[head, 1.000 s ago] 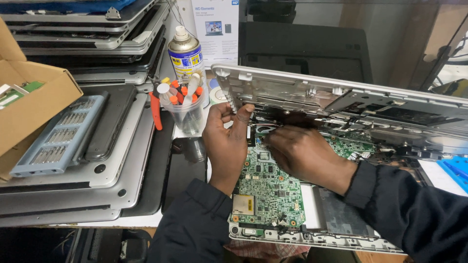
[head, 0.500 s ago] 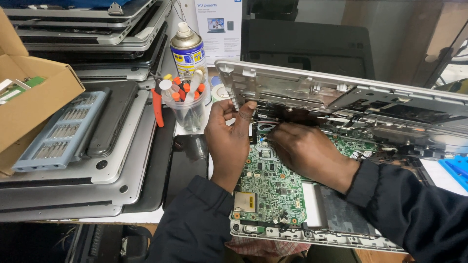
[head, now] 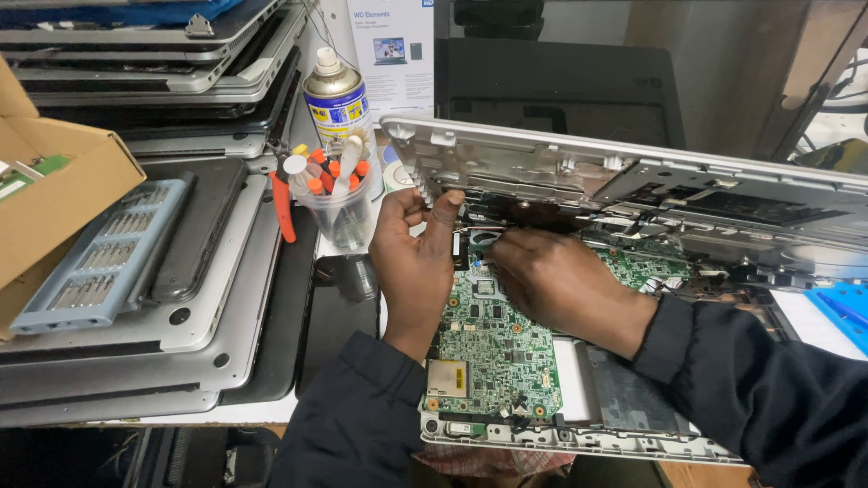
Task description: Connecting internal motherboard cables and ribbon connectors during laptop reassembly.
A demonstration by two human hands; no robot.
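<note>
An opened laptop lies before me with its green motherboard (head: 493, 339) exposed in the lower shell. The silver top cover (head: 633, 181) is tilted up over the board. My left hand (head: 414, 262) grips the cover's left edge with thumb and fingers and props it up. My right hand (head: 556, 280) reaches under the raised cover, fingertips pinched at a small part or cable near the board's upper edge; what it pinches is hidden by the fingers.
A clear cup of screwdrivers (head: 336, 203) and a spray can (head: 334, 95) stand left of the laptop. Stacked laptops (head: 145, 271), a blue bit tray (head: 104, 258) and a cardboard box (head: 54, 199) fill the left. A blue mat (head: 841, 312) lies at right.
The raised cover and both hands have shifted slightly as the view moved. My left thumb now presses higher on the cover's edge.
</note>
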